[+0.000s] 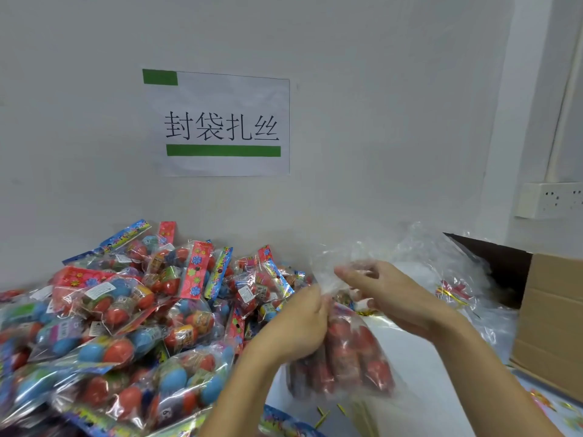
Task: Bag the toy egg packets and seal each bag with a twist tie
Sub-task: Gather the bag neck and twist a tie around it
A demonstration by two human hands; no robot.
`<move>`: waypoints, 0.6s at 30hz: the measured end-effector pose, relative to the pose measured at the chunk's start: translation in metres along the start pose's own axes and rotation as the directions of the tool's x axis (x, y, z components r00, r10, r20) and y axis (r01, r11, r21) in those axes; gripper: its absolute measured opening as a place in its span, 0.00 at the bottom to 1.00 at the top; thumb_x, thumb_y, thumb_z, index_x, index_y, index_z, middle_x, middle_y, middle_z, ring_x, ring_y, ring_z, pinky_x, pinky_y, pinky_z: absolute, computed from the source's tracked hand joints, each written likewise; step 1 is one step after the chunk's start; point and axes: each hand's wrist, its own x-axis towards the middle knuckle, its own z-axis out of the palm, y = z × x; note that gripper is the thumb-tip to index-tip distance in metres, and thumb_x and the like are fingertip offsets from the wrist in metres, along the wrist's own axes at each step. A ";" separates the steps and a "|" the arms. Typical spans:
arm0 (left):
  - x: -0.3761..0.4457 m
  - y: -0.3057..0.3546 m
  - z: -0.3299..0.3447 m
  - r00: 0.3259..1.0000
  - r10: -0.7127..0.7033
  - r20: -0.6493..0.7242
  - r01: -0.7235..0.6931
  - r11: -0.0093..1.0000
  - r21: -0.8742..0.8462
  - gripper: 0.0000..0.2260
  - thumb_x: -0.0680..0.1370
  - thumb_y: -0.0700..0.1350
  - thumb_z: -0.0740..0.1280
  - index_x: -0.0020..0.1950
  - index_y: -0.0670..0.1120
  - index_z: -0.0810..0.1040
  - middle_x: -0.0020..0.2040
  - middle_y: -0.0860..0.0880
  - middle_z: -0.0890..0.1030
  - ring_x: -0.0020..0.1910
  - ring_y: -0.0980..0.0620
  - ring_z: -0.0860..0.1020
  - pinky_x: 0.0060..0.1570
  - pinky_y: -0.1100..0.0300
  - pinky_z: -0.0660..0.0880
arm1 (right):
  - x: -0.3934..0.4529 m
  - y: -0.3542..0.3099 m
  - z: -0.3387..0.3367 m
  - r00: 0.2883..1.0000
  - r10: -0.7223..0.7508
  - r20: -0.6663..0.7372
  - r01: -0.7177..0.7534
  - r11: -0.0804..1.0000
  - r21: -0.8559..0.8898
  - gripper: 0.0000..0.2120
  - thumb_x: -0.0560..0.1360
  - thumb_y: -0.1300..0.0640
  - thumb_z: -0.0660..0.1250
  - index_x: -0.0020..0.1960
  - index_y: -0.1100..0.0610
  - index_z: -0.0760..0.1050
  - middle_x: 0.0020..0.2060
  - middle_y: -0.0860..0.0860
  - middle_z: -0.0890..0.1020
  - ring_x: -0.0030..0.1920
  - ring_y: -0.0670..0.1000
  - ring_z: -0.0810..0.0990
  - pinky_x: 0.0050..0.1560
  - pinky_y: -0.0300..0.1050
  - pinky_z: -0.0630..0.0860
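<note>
Clear plastic bag (350, 348) of red toy egg packets, blurred, hangs between both hands above the white table (426, 357). The left hand (296, 329) curls its fingers round the bag's neck; the right hand (388, 294) pinches the crinkled open top. Left of the fingers lies a heap of red and blue toy egg packets (126, 316), cut off at the edge. Thin green-gold twist ties (325, 416) lie below the bag.

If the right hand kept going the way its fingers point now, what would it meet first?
The right hand points left, holding the top of the clear plastic bag of red toy eggs. Straight on lies the left hand, then probably the heap of colourful toy egg packets; depth is unclear.
</note>
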 end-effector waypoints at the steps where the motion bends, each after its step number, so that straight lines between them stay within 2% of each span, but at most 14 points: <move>1: 0.002 0.005 0.005 0.999 0.019 -0.038 -0.014 0.991 0.130 0.09 0.85 0.44 0.53 0.57 0.43 0.71 0.55 0.46 0.73 0.53 0.49 0.71 0.55 0.54 0.71 | -0.003 -0.006 -0.001 1.000 0.018 -0.014 -0.019 0.991 -0.130 0.33 0.63 0.26 0.70 0.51 0.53 0.81 0.39 0.43 0.84 0.35 0.39 0.80 0.40 0.36 0.71; 2: 0.004 0.009 0.012 0.997 0.036 -0.070 -0.016 0.964 0.266 0.09 0.83 0.41 0.53 0.61 0.43 0.70 0.58 0.45 0.70 0.58 0.46 0.69 0.60 0.49 0.69 | -0.003 -0.009 0.001 1.000 0.019 -0.018 -0.022 0.973 -0.229 0.37 0.62 0.22 0.68 0.47 0.57 0.81 0.34 0.44 0.82 0.31 0.42 0.77 0.38 0.37 0.69; 3: 0.003 0.012 0.019 0.994 0.043 -0.097 -0.003 0.924 0.381 0.13 0.81 0.38 0.54 0.64 0.44 0.69 0.61 0.45 0.67 0.62 0.45 0.66 0.63 0.46 0.67 | -0.003 -0.010 0.004 1.000 0.019 -0.021 -0.024 0.961 -0.274 0.39 0.64 0.23 0.68 0.42 0.62 0.79 0.30 0.47 0.78 0.29 0.45 0.73 0.36 0.38 0.67; 5: -0.001 0.017 0.031 0.991 0.049 -0.122 0.019 0.867 0.498 0.16 0.77 0.35 0.56 0.65 0.44 0.70 0.63 0.45 0.64 0.64 0.44 0.62 0.63 0.44 0.62 | -0.001 -0.007 0.010 0.998 0.014 -0.062 -0.028 0.972 -0.234 0.32 0.70 0.33 0.71 0.34 0.64 0.76 0.26 0.51 0.74 0.27 0.48 0.69 0.32 0.40 0.66; 8: -0.001 0.011 0.036 0.993 0.090 -0.081 -0.036 0.858 0.512 0.12 0.81 0.36 0.55 0.64 0.42 0.67 0.62 0.44 0.65 0.62 0.44 0.65 0.61 0.48 0.65 | 0.002 -0.001 0.011 0.991 0.004 -0.132 -0.018 0.994 -0.111 0.18 0.75 0.54 0.75 0.31 0.64 0.79 0.24 0.52 0.77 0.26 0.48 0.71 0.31 0.40 0.68; 10: 0.003 0.003 0.030 0.988 0.141 -0.068 -0.117 0.952 0.283 0.06 0.85 0.43 0.55 0.56 0.42 0.69 0.54 0.46 0.70 0.53 0.47 0.69 0.56 0.51 0.68 | 0.002 0.003 0.007 0.992 -0.028 -0.125 0.023 0.999 -0.043 0.18 0.76 0.64 0.71 0.28 0.60 0.77 0.24 0.50 0.76 0.25 0.46 0.71 0.28 0.36 0.67; 12: 0.002 -0.003 0.019 0.992 0.128 -0.020 -0.129 0.989 -0.078 0.14 0.84 0.48 0.59 0.49 0.37 0.73 0.43 0.46 0.73 0.42 0.50 0.70 0.47 0.52 0.68 | 0.001 0.005 0.005 0.994 -0.104 -0.041 0.104 0.995 -0.002 0.20 0.79 0.67 0.68 0.28 0.57 0.76 0.25 0.48 0.76 0.25 0.45 0.72 0.29 0.35 0.68; 14: -0.002 -0.010 0.005 0.987 0.141 0.071 -0.106 0.925 -0.365 0.17 0.84 0.49 0.62 0.50 0.34 0.77 0.41 0.43 0.76 0.41 0.50 0.73 0.46 0.52 0.69 | -0.002 0.006 0.005 0.975 -0.216 0.051 0.213 0.975 0.062 0.16 0.81 0.65 0.65 0.34 0.62 0.77 0.28 0.48 0.79 0.29 0.45 0.75 0.32 0.35 0.72; 16: -0.006 -0.015 -0.005 0.978 0.168 0.125 -0.069 0.821 -0.566 0.15 0.81 0.51 0.66 0.49 0.39 0.82 0.44 0.43 0.80 0.44 0.47 0.76 0.49 0.53 0.72 | -0.002 0.008 0.005 0.946 -0.310 0.091 0.298 0.946 0.130 0.12 0.81 0.65 0.64 0.40 0.66 0.77 0.31 0.53 0.80 0.33 0.47 0.76 0.35 0.37 0.73; 18: -0.008 -0.017 -0.009 0.971 0.179 0.161 -0.010 0.700 -0.714 0.14 0.78 0.54 0.68 0.48 0.43 0.84 0.44 0.45 0.81 0.45 0.47 0.78 0.49 0.56 0.75 | -0.001 0.011 0.006 0.923 -0.373 0.095 0.356 0.921 0.159 0.12 0.80 0.59 0.65 0.41 0.64 0.78 0.35 0.60 0.79 0.37 0.52 0.77 0.39 0.41 0.73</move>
